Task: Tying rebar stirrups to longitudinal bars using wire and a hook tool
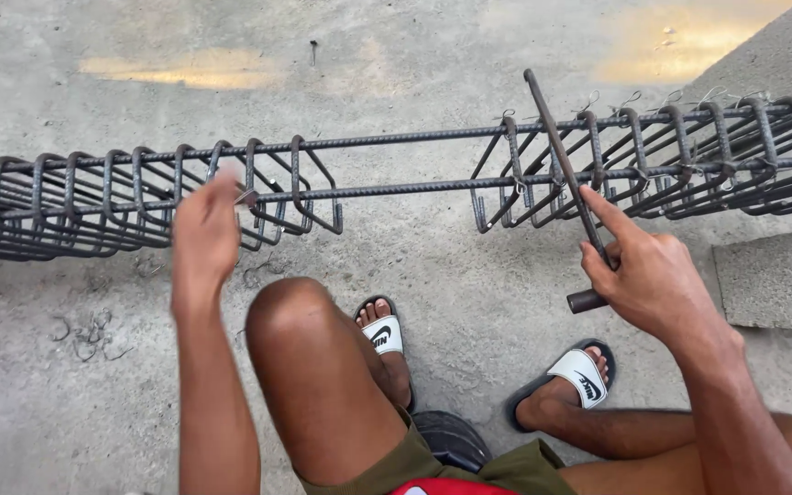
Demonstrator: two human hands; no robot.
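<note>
— While the right hand (657, 280) is clamped on the hooked rod (566, 188), where's the left?
— Left hand (203, 229), blurred; grip state unclear, at the rebar cage (396, 170) lying on the concrete floor (414, 73), steadying stirrups.

Steel and concrete – all matt
Rebar cage (396, 165): ribbed dark steel, dull, w/ thin wire ties. Hook tool (566, 174) – plain dark metal, worn. Floor (469, 275): rough grey concrete, stained.

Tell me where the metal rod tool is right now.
In the head view, the metal rod tool is right of centre, gripped in the right hand and slanting up across the rebar cage near its right-hand group of stirrups.
</note>
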